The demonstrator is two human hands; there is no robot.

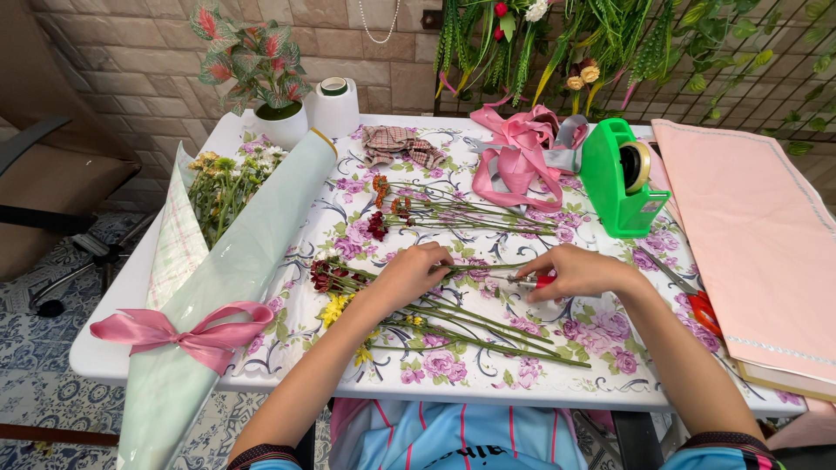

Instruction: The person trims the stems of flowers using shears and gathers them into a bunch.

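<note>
Closest in, the striped blue and pink top (pixel 453 439) fills the bottom edge, both bare forearms reaching out over the floral tablecloth (pixel 601 348). Far left, a wrapped bouquet (pixel 228 261) in pale green paper lies slantwise across the table's corner, a pink satin bow (pixel 178 333) tied round its lower end. Behind it, a potted plant with red-and-green leaves (pixel 254 65) and a white spool (pixel 334 106). Now the left hand (pixel 409 274), fingers curled down over a flower stem (pixel 470 268), pinning it to the cloth, dark red blooms (pixel 329 277) just left of that hand, yellow ones (pixel 335 309) below. More loose stems (pixel 470 326) fan out beneath the forearms. Over to the right hand (pixel 579 271), closed around red-handled scissors (pixel 542 280), whose blades meet the stem held by the left. Behind, a heap of pink ribbon (pixel 521 148), a green tape dispenser (pixel 623 178), and far right a folded sheet of pink wrapping paper (pixel 758 244)
</note>
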